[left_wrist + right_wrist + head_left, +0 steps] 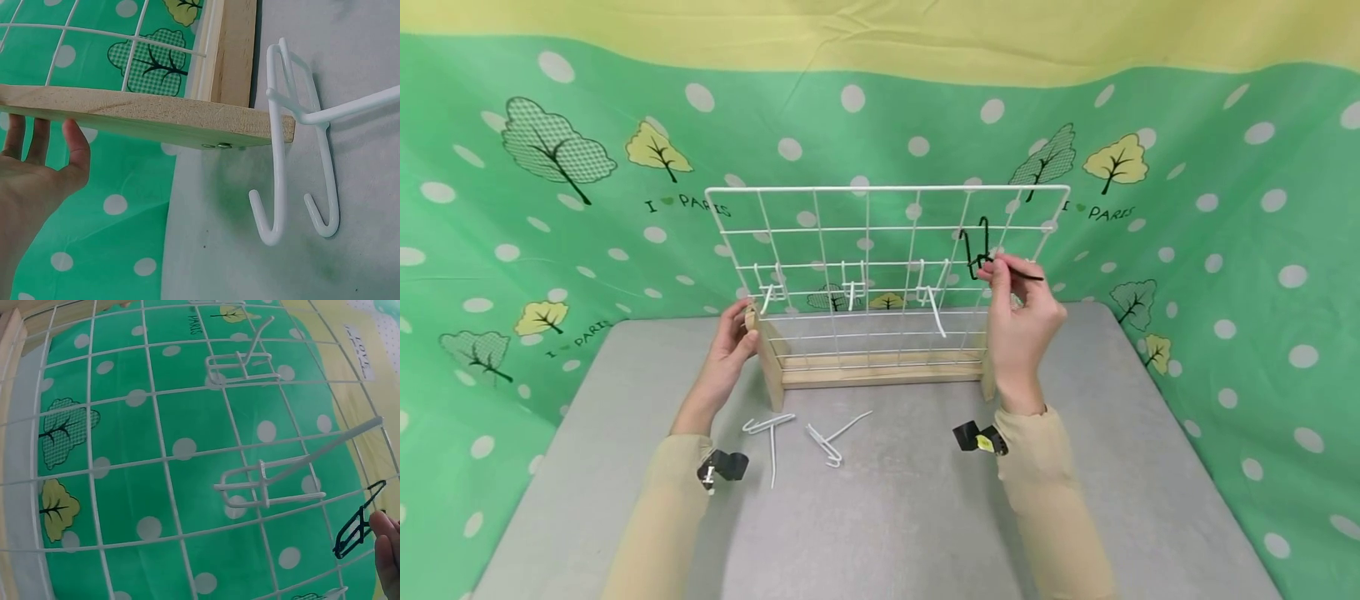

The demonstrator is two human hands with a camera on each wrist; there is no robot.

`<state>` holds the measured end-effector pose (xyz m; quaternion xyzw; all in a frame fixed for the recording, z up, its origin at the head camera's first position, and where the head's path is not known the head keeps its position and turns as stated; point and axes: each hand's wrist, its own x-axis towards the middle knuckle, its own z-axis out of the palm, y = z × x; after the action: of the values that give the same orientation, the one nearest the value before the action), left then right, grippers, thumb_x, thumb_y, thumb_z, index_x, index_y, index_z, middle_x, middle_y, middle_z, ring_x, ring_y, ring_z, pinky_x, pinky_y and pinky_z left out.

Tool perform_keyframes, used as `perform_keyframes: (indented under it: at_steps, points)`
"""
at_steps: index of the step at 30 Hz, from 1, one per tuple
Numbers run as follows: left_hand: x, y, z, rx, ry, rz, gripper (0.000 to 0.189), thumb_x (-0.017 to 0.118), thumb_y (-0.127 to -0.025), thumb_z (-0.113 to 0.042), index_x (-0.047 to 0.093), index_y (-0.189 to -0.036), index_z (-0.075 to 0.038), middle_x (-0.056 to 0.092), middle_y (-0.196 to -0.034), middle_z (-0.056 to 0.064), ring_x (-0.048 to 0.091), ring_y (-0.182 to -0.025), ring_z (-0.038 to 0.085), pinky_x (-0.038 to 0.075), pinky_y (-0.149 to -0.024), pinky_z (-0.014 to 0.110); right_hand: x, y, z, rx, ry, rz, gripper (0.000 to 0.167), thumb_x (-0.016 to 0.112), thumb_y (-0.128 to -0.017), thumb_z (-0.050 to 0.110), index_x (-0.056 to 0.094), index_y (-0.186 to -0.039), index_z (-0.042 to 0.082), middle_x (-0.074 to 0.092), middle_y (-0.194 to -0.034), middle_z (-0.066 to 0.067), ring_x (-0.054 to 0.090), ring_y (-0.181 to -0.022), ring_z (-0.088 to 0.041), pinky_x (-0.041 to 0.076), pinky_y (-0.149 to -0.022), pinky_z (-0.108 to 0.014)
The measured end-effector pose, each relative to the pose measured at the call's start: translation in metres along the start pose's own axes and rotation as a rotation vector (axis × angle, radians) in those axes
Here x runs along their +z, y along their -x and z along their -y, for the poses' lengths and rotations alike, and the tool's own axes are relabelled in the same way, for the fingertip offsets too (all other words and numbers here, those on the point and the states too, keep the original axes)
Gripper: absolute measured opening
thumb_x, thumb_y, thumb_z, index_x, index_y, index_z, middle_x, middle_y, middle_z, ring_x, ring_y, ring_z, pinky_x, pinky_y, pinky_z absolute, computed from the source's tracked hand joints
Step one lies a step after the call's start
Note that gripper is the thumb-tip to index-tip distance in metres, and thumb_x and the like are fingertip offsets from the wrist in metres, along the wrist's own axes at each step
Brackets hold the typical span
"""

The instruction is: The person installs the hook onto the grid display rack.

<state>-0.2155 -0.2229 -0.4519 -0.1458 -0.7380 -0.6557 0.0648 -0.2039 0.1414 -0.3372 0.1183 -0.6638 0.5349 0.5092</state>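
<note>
My right hand [1026, 321] pinches a black double-wire display hook [976, 254] in front of the upper right part of a white wire grid rack [887, 188]. In the right wrist view, the black hook [353, 534] is near the grid wires; whether it touches them I cannot tell. With its fingertips, my left hand [727, 346] touches the outer side of the rack's left wooden side panel [156, 115]. Three white hooks hang on the grid: a left one [769, 292], a middle one [852, 287] and a right one [934, 300].
Two loose white hooks lie on the grey table [880, 533] before the rack: one on the left [771, 429], another [829, 442] beside it. A wooden base bar [880, 377] joins the side panels. Behind hangs a green dotted cloth [850, 133].
</note>
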Motion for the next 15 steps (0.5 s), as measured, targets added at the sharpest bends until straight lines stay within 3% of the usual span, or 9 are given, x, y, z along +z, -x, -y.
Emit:
perform_keyframes:
  at_steps: [4, 10, 15]
  points:
    - [-0.001, -0.001, 0.005, 0.003, -0.005, -0.006, 0.048, 0.04, -0.104, -0.011, 0.026, -0.15, -0.019, 0.039, -0.137, 0.002, 0.041, -0.12, 0.016, 0.042, -0.088, 0.025, 0.002, 0.008, -0.003, 0.0, -0.031, -0.038, 0.01, 0.065, -0.091, -0.002, 0.067, -0.092, -0.012, 0.07, -0.083, -0.016, 0.069, -0.071, -0.028, 0.056, -0.069, -0.028]
    - [0.0, -0.001, 0.003, -0.015, -0.007, -0.016, 0.048, 0.041, -0.104, -0.012, 0.027, -0.149, -0.019, 0.038, -0.139, 0.01, 0.042, -0.12, 0.018, 0.042, -0.088, 0.027, 0.004, 0.005, 0.0, -0.023, -0.067, -0.103, 0.013, 0.063, -0.092, 0.001, 0.067, -0.093, -0.012, 0.07, -0.085, -0.016, 0.069, -0.074, -0.022, 0.056, -0.072, -0.034]
    - [-0.001, 0.0, 0.003, -0.007, -0.002, -0.016, 0.048, 0.04, -0.104, -0.011, 0.026, -0.149, -0.018, 0.037, -0.14, 0.02, 0.043, -0.118, 0.017, 0.042, -0.087, 0.025, 0.005, -0.003, 0.0, -0.049, 0.003, -0.087, 0.016, 0.063, -0.093, 0.004, 0.067, -0.092, -0.012, 0.07, -0.084, -0.015, 0.069, -0.073, -0.022, 0.056, -0.071, -0.031]
